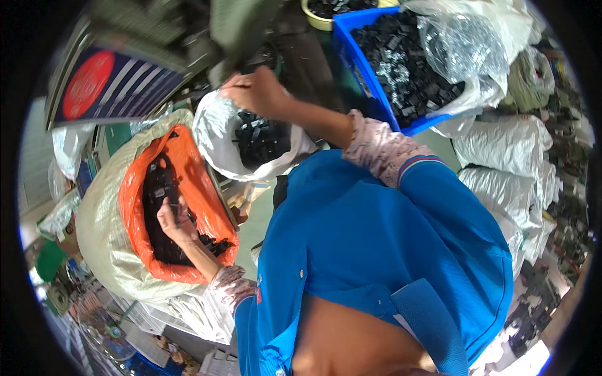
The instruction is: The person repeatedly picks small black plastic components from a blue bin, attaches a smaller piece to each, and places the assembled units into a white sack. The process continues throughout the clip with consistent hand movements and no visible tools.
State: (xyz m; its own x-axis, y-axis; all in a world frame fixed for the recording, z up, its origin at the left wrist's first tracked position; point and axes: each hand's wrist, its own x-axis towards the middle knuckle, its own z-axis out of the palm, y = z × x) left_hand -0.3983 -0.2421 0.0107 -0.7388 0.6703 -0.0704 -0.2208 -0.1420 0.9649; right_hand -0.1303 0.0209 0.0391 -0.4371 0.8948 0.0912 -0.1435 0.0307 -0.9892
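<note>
My left hand (177, 222) is over the open mouth of an orange plastic bag (195, 182), its fingers curled round what looks like a small black plastic part. Many loose black plastic parts (162, 235) lie inside that bag, which lines a pale woven sack (100, 219). My right hand (258, 93) is raised above the rim of a white bag (216, 141) with black parts (258, 139) in it. Its fingers are closed beside the blurred grey-green body of a machine (235, 37); what they grip is hidden.
A blue crate (370, 88) of black pieces stands at the far right, partly covered by clear plastic bags (464, 47). Behind it is a yellow basin (316, 22). Filled white sacks (501, 150) are stacked on the right. A dark blue panel with a red oval (119, 84) juts in at upper left.
</note>
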